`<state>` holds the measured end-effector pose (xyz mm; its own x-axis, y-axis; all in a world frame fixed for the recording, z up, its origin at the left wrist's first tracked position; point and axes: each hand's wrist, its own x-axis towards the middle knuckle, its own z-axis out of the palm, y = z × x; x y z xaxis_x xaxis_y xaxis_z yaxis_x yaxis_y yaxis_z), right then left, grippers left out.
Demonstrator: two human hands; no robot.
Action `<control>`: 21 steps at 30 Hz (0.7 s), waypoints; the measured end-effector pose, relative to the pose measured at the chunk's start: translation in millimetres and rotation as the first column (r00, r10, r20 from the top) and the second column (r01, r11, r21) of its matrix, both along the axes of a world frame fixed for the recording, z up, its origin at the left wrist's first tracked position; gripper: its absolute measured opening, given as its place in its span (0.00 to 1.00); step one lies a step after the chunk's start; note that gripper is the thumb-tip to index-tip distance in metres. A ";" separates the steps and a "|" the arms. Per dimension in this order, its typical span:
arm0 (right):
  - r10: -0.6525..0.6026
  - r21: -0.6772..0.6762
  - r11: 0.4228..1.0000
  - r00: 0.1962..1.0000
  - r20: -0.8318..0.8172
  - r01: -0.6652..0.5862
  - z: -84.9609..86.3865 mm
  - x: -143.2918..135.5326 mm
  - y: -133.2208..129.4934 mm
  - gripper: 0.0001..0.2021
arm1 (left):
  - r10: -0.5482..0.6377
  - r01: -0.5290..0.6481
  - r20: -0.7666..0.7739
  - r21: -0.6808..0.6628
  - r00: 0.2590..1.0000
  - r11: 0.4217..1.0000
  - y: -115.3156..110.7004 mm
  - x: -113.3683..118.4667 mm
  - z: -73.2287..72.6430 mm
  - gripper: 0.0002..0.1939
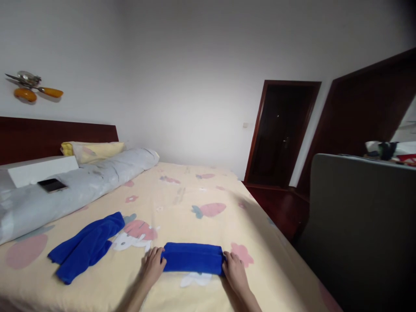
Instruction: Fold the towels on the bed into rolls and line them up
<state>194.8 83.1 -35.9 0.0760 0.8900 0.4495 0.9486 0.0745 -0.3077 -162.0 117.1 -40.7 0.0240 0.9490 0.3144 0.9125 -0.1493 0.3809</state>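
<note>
A blue towel (193, 258), folded into a neat flat rectangle, lies on the bed in front of me. My left hand (155, 263) grips its left end, fingers curled at the edge. At the opposite end my right hand (233, 268) pinches the right edge the same way. Off to the left, a second blue towel (87, 245) lies loosely crumpled on the sheet, touched by neither hand. Some fingertips are hidden behind the folded cloth's ends.
The bed sheet (182, 195) is cream with carrot and rabbit prints. A long grey roll (107, 173) lies near the headboard, with a phone (52, 185) and a white box (42, 170) on it. A dark grey panel (357, 225) stands on the right, beyond the bed's edge.
</note>
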 end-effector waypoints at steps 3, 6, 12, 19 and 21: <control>-0.013 0.109 0.994 0.999 0.035 0.010 2.9 -21.8 1.9 0.23 | 0.005 0.006 -0.077 0.135 0.997 0.991 -1.2 20.9 -6.2 0.28; 0.251 0.144 0.955 0.964 0.084 -0.261 3.7 -60.2 -4.7 0.26 | -0.248 0.282 -0.169 0.219 0.954 0.934 -11.5 54.8 -14.4 0.37; 0.477 -0.082 0.879 0.869 0.128 -0.470 -6.1 -91.8 -19.5 0.30 | -0.453 0.477 -0.240 0.049 0.858 0.877 -27.7 73.5 -17.0 0.37; 0.344 -0.092 0.938 0.933 0.104 -0.335 -10.8 -5.3 -26.1 0.26 | -0.368 0.417 -0.317 0.099 0.874 0.904 -21.0 -14.8 -13.2 0.35; 0.355 -0.055 0.935 0.932 0.079 -0.351 -8.5 5.6 -26.4 0.26 | -0.348 0.412 -0.331 0.144 0.877 0.900 -19.3 -26.0 -15.4 0.35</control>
<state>200.4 56.7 -44.4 -0.2835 0.8694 0.4046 0.8862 0.3987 -0.2359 -188.0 97.7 -56.1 0.4898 0.7628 0.4223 0.8330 -0.5524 0.0316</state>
